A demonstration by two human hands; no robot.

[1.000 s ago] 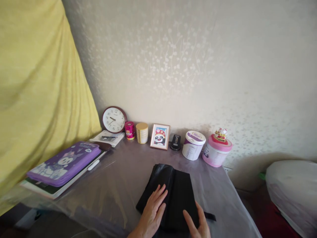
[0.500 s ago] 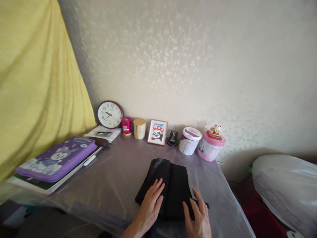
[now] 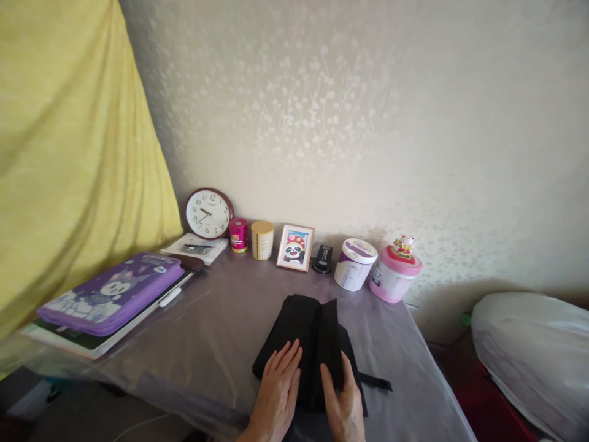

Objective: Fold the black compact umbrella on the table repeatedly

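Left hand [image 3: 277, 390] and right hand [image 3: 343, 400] on folded black fabric [image 3: 299, 328].
Left lies open, flat; right open against the fold, nothing gripped; tabletop [image 3: 207, 344] beneath.

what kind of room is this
Most likely a room in someone's home, perhaps a bedroom or small study: there's patterned wallpaper, a round clock, and a framed panda picture beside a purple zip case.
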